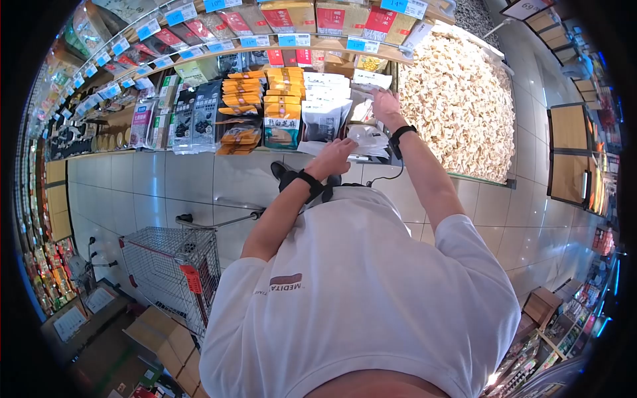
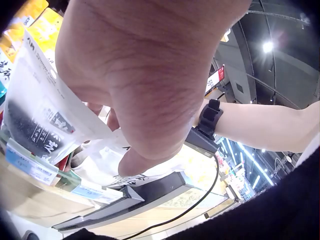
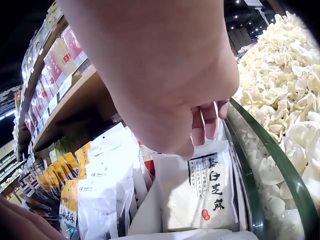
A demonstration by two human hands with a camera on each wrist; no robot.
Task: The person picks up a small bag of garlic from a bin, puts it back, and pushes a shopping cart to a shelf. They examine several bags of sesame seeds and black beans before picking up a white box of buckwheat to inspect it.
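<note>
My left hand is low at the shelf's front edge, thumb and fingers pinching a crumpled white bag. A bag with a dark window stands beside it. Farther back and to the right, my right hand grips the top edge of an upright clear-fronted bag of pale seeds, its thumb in front and fingers behind. The back of the left hand hides part of its grip.
Orange packets and white bags stand to the left. A green-edged bin of pale dried pieces adjoins on the right. Above is a shelf with price tags. A cart stands behind on the left.
</note>
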